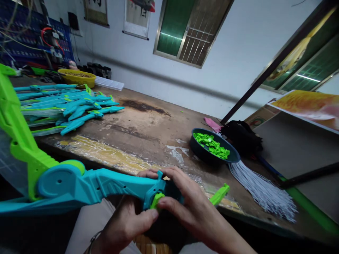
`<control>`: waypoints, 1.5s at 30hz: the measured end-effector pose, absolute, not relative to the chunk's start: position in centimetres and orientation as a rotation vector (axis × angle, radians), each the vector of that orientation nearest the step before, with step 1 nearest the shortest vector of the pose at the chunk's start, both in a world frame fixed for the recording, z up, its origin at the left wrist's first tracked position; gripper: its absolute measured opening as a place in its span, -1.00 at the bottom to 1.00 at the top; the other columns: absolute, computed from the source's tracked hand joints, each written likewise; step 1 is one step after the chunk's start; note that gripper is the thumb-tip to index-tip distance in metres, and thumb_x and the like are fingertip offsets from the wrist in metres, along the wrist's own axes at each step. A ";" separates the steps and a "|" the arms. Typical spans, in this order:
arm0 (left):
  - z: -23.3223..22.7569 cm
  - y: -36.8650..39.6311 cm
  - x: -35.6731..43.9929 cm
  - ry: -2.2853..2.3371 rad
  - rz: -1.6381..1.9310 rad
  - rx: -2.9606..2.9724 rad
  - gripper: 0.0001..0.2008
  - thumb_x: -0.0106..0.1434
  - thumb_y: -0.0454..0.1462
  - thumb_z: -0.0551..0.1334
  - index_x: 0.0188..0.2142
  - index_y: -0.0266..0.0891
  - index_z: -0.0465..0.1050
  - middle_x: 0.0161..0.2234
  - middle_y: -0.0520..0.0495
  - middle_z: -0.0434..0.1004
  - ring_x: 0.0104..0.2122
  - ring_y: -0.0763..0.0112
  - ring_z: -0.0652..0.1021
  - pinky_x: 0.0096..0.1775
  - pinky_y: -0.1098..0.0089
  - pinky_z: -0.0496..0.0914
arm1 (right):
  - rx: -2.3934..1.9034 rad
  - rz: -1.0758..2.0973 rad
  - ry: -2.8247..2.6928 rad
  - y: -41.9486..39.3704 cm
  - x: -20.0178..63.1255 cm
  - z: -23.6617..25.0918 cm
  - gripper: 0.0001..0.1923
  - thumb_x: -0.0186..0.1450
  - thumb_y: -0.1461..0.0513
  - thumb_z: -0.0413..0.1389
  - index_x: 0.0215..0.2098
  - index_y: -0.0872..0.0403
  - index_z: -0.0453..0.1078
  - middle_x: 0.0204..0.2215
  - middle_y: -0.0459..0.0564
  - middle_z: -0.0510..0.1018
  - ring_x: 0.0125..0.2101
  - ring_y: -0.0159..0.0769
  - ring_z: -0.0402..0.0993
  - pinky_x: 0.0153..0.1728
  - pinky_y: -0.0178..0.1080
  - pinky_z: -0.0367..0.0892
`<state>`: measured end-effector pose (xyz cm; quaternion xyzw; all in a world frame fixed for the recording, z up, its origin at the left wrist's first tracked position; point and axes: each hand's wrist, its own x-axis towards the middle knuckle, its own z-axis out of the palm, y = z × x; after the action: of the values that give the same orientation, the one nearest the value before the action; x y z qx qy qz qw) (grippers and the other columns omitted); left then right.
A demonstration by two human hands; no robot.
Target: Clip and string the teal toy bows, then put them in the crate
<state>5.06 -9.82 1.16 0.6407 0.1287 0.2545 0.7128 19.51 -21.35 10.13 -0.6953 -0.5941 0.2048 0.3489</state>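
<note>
A long teal plastic toy arm (111, 185) with lime green parts runs from the left edge to the middle, in front of the table edge. My left hand (124, 225) holds it from below, thumb against a small green piece (156, 200) at its end. My right hand (189, 204) wraps over the same end, fingers on the teal part and thumb by the green piece. A green tip (219, 194) sticks out to the right of my right hand.
A dark round bowl (201, 151) of small green parts stands on the worn wooden table (148, 123). A pile of finished teal pieces (71, 106) lies at the far left, a yellow bowl (76, 78) behind it. A bundle of white strings (262, 190) lies right.
</note>
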 end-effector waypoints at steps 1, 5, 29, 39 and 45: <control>0.8 -9.7 5.0 0.284 0.566 1.421 -0.33 0.14 -0.21 0.30 0.26 -0.08 0.25 0.24 -0.15 0.32 0.34 -0.15 0.12 0.33 -0.10 0.00 | -1.797 0.569 -1.528 -21.2 19.6 10.2 -0.52 0.34 0.30 0.24 0.17 -0.10 0.26 0.07 -0.07 0.45 0.07 -0.20 0.37 0.08 -0.18 0.28; 0.1 -9.6 4.8 0.244 0.546 1.329 -0.33 0.14 -0.22 0.32 0.25 -0.01 0.27 0.31 -0.08 0.25 0.34 -0.06 0.16 0.34 0.00 0.05 | -1.757 0.642 -1.485 -20.8 20.0 9.8 -0.46 0.29 0.23 0.32 0.16 -0.13 0.26 0.07 -0.10 0.47 0.08 -0.18 0.37 0.09 -0.16 0.28; 3.2 -10.2 5.2 0.143 0.325 0.827 -0.67 0.09 -0.28 0.31 -0.10 -0.10 0.56 -0.18 0.09 0.59 -0.10 0.29 0.58 0.00 0.30 0.46 | -1.653 0.323 -1.856 -21.0 20.3 9.5 -0.82 0.39 0.36 0.13 -0.10 -0.04 0.40 0.18 0.01 0.24 0.05 -0.25 0.40 0.02 -0.23 0.37; 1.6 -9.6 4.9 0.238 0.440 1.230 -0.37 0.21 -0.10 0.33 0.25 -0.13 0.31 0.30 -0.14 0.32 0.30 -0.04 0.27 0.32 0.02 0.10 | -1.791 0.570 -1.592 -21.4 19.5 10.5 -0.86 0.33 0.31 0.17 -0.21 -0.05 0.34 0.20 -0.08 0.26 0.22 -0.22 0.23 0.14 -0.23 0.24; 2.1 -9.7 4.2 0.266 0.441 1.301 -0.38 0.30 -0.11 0.29 0.31 -0.12 0.25 0.26 -0.16 0.38 0.31 0.00 0.26 0.32 0.00 0.10 | -1.836 0.617 -1.358 -21.4 19.3 10.0 -0.71 0.30 0.16 0.23 -0.07 -0.04 0.28 0.07 -0.04 0.43 0.03 -0.21 0.39 0.01 -0.19 0.33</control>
<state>4.18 -9.67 2.14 0.5989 0.1224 0.2028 0.7650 19.33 -21.37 10.04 -0.7184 -0.5314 0.2414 0.3784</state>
